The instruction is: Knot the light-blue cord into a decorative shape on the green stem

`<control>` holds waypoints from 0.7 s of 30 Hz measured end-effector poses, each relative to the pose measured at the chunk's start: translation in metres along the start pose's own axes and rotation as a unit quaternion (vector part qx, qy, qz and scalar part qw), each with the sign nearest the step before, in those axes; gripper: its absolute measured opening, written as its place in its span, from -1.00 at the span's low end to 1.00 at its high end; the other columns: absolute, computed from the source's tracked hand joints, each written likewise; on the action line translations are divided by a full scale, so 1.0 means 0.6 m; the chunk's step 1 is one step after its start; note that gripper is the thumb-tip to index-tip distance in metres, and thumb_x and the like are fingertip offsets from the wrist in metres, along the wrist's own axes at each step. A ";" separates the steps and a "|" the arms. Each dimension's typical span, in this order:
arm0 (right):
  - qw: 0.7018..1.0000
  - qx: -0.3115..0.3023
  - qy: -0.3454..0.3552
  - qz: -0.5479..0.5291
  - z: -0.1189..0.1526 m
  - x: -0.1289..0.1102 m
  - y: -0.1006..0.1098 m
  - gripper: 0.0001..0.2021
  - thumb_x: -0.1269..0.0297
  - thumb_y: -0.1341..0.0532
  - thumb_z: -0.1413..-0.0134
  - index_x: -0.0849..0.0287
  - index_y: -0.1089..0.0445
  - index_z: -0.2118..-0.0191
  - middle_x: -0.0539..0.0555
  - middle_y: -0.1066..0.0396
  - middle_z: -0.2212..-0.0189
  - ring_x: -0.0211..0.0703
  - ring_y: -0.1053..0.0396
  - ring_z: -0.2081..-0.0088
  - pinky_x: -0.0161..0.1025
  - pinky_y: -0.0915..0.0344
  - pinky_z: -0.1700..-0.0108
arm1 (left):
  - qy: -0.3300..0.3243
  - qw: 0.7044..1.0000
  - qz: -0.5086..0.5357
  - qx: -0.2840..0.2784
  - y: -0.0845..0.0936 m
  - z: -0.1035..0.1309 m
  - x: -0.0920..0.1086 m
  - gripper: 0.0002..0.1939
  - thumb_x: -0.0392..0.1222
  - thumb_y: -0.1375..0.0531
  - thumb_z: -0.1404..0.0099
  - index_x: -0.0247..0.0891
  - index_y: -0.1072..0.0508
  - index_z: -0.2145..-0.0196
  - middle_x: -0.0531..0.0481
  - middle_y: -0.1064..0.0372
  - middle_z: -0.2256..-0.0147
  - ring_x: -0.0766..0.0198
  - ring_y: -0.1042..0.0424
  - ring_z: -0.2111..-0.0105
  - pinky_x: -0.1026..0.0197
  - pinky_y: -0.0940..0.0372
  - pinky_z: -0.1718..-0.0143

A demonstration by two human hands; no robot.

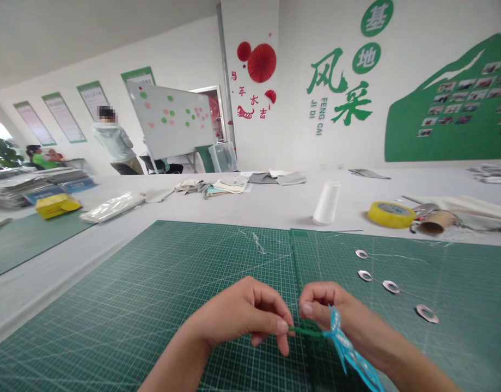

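My left hand [256, 314] pinches the end of a thin green stem [307, 331] between thumb and fingers. From the stem's other end, a bright blue strip piece with white bead-like spots [348, 348] hangs toward the lower right, in front of my right wrist. My right hand [326, 305] is closed just above the stem, thumb pressed to curled fingers; whatever it may hold is too fine to see. Both hands are over the green cutting mats [185, 272], close to where the two meet.
Several small pale rings [391, 287] with threads lie at right. Behind them stand a white thread cone [327, 204], yellow tape roll [391, 214] and cardboard tube [437, 221]. Loose thread [258, 244], fabric pieces [230, 184] and a yellow box [57, 206] lie farther off. A person [115, 142] stands behind.
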State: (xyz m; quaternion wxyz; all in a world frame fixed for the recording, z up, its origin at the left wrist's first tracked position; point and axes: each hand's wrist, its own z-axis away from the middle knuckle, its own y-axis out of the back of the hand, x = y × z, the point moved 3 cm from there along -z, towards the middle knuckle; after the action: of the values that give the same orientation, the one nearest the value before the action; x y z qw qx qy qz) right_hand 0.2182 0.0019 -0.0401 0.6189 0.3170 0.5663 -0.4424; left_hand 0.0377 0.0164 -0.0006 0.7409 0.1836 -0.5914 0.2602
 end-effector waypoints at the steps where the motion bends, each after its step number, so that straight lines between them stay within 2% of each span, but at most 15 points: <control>1: 1.000 -0.009 -0.001 0.007 0.001 -0.001 0.002 -0.66 0.02 -0.33 0.07 0.20 -0.34 0.53 -0.15 -0.05 0.66 -0.36 0.13 0.59 -0.34 0.20 0.55 | 0.011 1.000 -0.014 -0.010 0.000 0.001 -0.001 -0.90 -0.28 -0.21 -0.14 -0.29 -0.52 0.37 0.04 -0.47 0.51 0.47 -0.12 0.68 0.38 -0.04 0.62; 7: 0.996 -0.044 -0.017 0.072 0.006 -0.010 -0.010 -0.64 -0.02 -0.32 0.08 0.21 -0.37 0.54 -0.18 0.03 0.70 -0.38 0.19 0.62 -0.34 0.25 0.58 | 0.037 0.992 -0.117 -0.008 -0.004 0.006 -0.007 -0.87 -0.30 -0.19 -0.10 -0.24 -0.56 0.43 0.11 -0.39 0.61 0.43 -0.11 0.66 0.37 -0.01 0.61; 14: 0.976 0.022 0.034 0.214 0.009 -0.025 -0.042 -0.72 0.12 -0.21 -0.05 0.20 -0.36 0.55 -0.13 -0.03 0.67 -0.33 0.07 0.58 -0.34 0.14 0.55 | 0.047 0.979 -0.196 0.022 0.004 0.011 -0.011 -0.83 -0.30 -0.14 -0.08 -0.24 -0.56 0.47 0.11 -0.37 0.64 0.41 -0.06 0.67 0.34 0.06 0.64; 17: 0.944 0.075 0.069 0.314 0.015 -0.032 -0.049 -0.75 0.19 -0.17 -0.10 0.16 -0.41 0.53 -0.09 -0.12 0.67 -0.30 -0.03 0.58 -0.33 0.06 0.54 | 0.037 0.973 -0.220 0.060 0.014 0.015 -0.012 -0.81 -0.29 -0.12 -0.09 -0.26 -0.56 0.45 0.09 -0.39 0.62 0.41 -0.04 0.68 0.34 0.06 0.64; 21: 0.881 0.118 0.151 0.433 0.023 -0.039 -0.057 -0.78 0.24 -0.13 -0.18 0.09 -0.45 0.43 -0.02 -0.38 0.58 -0.22 -0.28 0.52 -0.29 -0.09 0.46 | 0.021 0.958 -0.245 0.146 0.031 0.013 -0.008 -0.80 -0.20 -0.12 -0.15 -0.28 -0.53 0.48 0.04 -0.43 0.56 0.39 -0.12 0.65 0.34 0.00 0.60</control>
State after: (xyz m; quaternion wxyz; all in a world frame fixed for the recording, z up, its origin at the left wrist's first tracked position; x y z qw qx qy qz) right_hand 0.1937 -0.0202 -0.0112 0.6137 0.6643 0.4028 -0.1409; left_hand 0.0196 0.0258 -0.0043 0.7591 0.4233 -0.4685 0.1583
